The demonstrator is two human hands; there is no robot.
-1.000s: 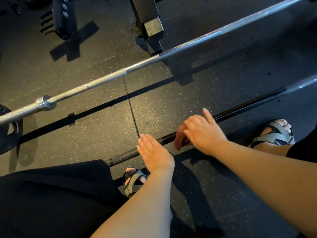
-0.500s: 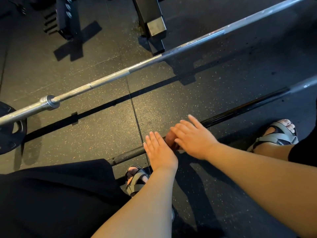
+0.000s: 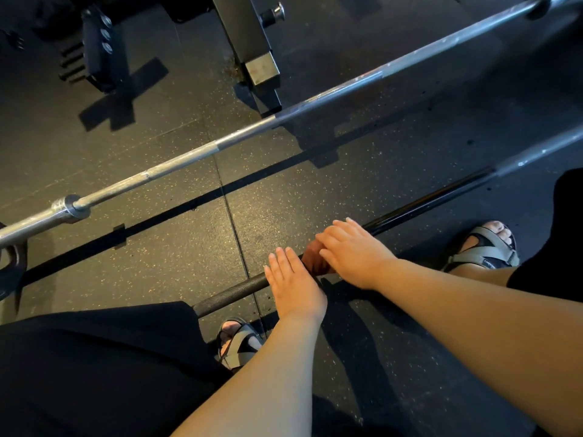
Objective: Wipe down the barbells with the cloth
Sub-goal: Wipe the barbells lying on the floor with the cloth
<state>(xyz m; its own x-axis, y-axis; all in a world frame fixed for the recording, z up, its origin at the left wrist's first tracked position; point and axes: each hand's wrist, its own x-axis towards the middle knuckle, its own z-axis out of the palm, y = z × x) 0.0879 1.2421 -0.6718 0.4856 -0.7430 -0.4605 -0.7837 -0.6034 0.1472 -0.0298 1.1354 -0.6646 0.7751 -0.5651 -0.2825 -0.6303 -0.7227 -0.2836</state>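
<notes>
A black barbell (image 3: 419,205) lies diagonally on the dark rubber floor close to me. My right hand (image 3: 353,252) grips a brown cloth (image 3: 315,258) wrapped over the bar's middle, fingers curled over it. My left hand (image 3: 291,280) rests flat on the bar right beside the cloth, fingers straight. A silver barbell (image 3: 252,130) lies parallel farther away, its collar (image 3: 67,208) at the left.
A black rack foot with a metal end (image 3: 260,69) stands behind the silver bar. A plate holder (image 3: 97,48) sits at the back left, and a weight plate (image 3: 11,266) at the left edge. My sandalled feet (image 3: 485,247) flank the black bar.
My right hand has slid the cloth leftward along the black bar until it sits against my left hand, which stayed in place.
</notes>
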